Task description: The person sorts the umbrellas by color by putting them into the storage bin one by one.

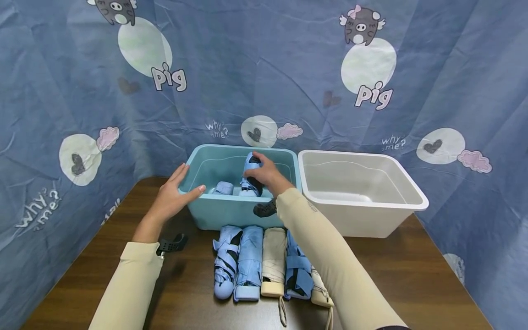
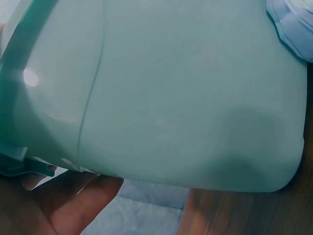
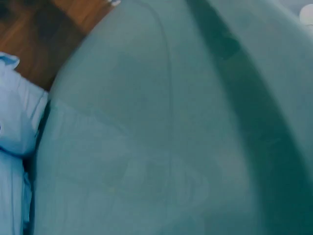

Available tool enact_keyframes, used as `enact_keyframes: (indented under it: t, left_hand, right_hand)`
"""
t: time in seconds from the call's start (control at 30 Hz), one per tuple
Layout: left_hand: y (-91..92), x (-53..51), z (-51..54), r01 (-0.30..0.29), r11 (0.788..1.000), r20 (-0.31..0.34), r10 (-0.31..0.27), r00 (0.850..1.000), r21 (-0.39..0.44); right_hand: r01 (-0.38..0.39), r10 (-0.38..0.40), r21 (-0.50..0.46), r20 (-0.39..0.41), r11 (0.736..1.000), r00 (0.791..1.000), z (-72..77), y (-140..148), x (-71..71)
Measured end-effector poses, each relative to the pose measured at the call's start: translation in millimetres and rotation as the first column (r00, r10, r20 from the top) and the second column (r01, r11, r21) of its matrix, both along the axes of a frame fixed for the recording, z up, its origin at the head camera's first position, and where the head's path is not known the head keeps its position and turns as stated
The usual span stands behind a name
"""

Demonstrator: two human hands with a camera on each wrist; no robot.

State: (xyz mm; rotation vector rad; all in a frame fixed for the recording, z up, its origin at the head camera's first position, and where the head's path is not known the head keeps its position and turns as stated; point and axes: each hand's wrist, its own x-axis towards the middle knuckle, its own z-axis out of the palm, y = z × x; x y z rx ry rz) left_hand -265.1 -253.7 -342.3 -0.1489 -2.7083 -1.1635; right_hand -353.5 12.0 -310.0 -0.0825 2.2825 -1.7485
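My right hand [image 1: 268, 174] grips a folded blue umbrella [image 1: 249, 181] with black patches, held steeply tilted inside the teal bin [image 1: 243, 215]. Another light blue folded umbrella [image 1: 224, 188] lies in that bin, mostly hidden by its front wall. At the bin's front left corner, my left hand [image 1: 171, 195] rests on the rim with fingers spread, thumb over the front edge. The left wrist view shows its fingers [image 2: 90, 203] against the bin's outside. The bin's wall [image 3: 132, 127] fills most of the right wrist view; the right hand is out of sight there.
A white bin [image 1: 363, 217] stands right beside the teal one. Before the teal bin lies a row of folded umbrellas: striped blue [image 1: 225, 266], light blue [image 1: 249, 261], beige [image 1: 273, 256], darker blue [image 1: 298, 266], and another beige one [image 1: 321, 288] partly under the right sleeve. A printed cloth hangs behind.
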Motion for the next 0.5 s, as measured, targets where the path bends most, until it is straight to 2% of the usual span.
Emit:
enact_keyframes:
  t: [0.17, 0.3, 0.5]
  left_hand:
    - [0.5, 0.7, -2.7, 0.007, 1.000, 0.009, -0.007, 1.000, -0.001]
    - [-1.3, 3.9, -2.8, -0.006, 1.000, 0.000, 0.006, 1.000, -0.003]
    - [-1.6, 2.3, -0.9, -0.005, 1.000, -0.010, 0.005, 1.000, 0.001]
  right_hand:
    - [-0.021, 0.021, 0.143, 0.003, 0.990, 1.000, -5.7, 0.9, 1.4]
    - [-0.069, 0.075, 0.255, -0.017, 0.965, 0.997, -9.0, -1.3, 2.1]
    - [-0.070, 0.088, 0.367, -0.032, 0.928, 0.996, -9.0, -3.1, -0.1]
